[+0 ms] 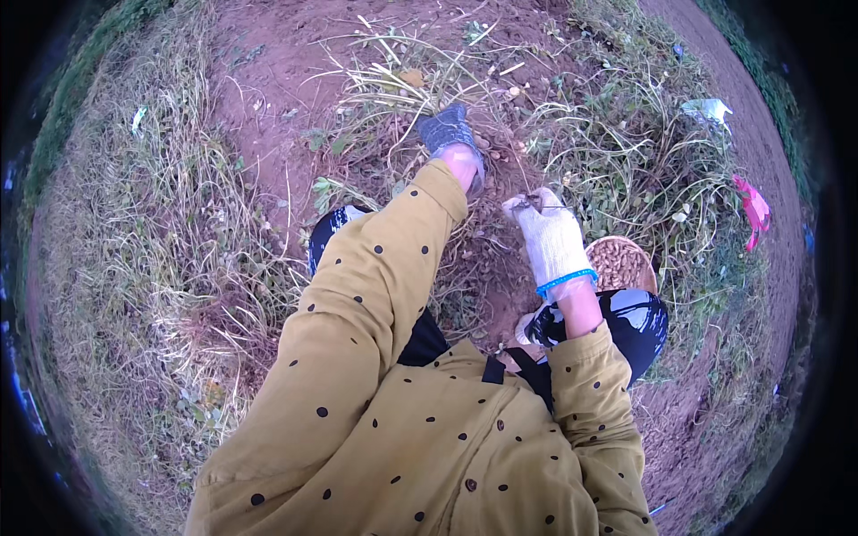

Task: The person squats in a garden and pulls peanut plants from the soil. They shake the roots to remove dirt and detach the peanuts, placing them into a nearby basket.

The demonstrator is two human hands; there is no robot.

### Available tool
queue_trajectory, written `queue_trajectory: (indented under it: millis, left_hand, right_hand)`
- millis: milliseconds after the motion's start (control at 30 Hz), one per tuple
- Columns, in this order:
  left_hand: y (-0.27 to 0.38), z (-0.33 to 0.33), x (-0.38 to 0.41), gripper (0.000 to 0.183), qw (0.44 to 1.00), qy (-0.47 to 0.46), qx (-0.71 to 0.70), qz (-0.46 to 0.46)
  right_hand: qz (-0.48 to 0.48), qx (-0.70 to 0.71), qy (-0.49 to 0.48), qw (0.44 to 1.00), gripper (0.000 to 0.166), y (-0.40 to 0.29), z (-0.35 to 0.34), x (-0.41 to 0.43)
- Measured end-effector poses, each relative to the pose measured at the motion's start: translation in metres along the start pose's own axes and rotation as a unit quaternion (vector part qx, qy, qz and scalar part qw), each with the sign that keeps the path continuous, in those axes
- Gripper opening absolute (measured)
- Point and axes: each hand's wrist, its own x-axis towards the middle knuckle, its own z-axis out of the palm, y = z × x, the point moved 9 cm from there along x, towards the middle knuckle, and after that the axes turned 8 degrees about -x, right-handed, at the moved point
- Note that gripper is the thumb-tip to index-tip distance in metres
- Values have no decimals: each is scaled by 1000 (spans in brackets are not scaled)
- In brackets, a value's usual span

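Observation:
My left hand (450, 131), in a grey glove over a clear plastic one, closes around a bundle of pulled peanut plants (402, 90). Their pale stems fan out beyond the glove, and roots trail to its right. My right hand (551, 231) wears a white knit glove with a blue cuff. Its fingers are curled in, pinching a small dark bit of plant (533, 199), perhaps a root or pod. Just right of that wrist, partly behind my knee, stands a round container (653, 273) filled with peanuts (617, 262) in the shell.
Heaped peanut vines (637, 141) lie to the right, with more dried vines (214, 288) to the left. Reddish soil (268, 60) shows ahead. A pink plastic scrap (754, 211) and a pale plastic scrap (707, 109) lie at the far right. My knees flank the work area.

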Motion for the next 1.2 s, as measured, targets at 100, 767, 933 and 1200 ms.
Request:
queue_trajectory:
  millis: [100,767,933,1200]
  left_hand:
    - [-1,1,-7,34,996,6,29,-80]
    - [-41,17,-72,32,974,-113,-7,-198]
    - [-45,15,-54,34,967,-157,39,-196]
    - [-66,-15,-14,35,974,-74,87,-195]
  right_hand:
    - [151,386,-143,899,20,11,15,-44]
    - [118,572,-90,807,15,13,57,11]
    - [155,527,-139,824,15,28,75,18]
    - [145,392,-152,896,20,25,52,-8]
